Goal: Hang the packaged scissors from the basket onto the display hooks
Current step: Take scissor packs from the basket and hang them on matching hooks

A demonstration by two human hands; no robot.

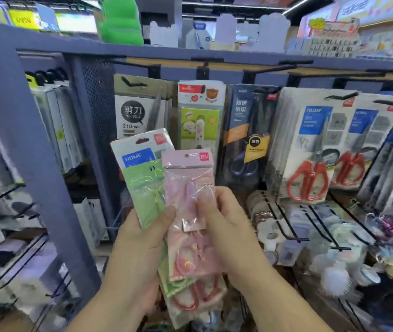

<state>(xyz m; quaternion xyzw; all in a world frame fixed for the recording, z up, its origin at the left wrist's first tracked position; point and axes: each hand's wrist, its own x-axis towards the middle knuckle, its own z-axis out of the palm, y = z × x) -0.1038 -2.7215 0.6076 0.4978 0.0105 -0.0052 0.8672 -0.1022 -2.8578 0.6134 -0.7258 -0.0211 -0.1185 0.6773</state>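
My left hand (pixel 140 250) grips a fanned stack of packaged scissors: a white and blue "HOME" pack (pixel 140 149) at the back, a green pack (pixel 145 185) in the middle. A pink pack (pixel 188 185) lies in front, and my right hand (pixel 224 221) pinches it at its right edge with the thumb on its face. Both hands are in front of the display hooks (pixel 133 83), which carry rows of hanging scissors packs. Red scissor handles (pixel 190 298) show at the bottom of the stack. The basket is out of view.
Hanging packs fill the rail: a grey 210 mm pack (pixel 135 109), a cartoon pack (pixel 199 111), a dark blue pack (pixel 248 135), red-handled "HOME" packs (pixel 310 149). A blue shelf post (pixel 23 149) stands to the left. Small goods hang on lower hooks (pixel 310 231) at right.
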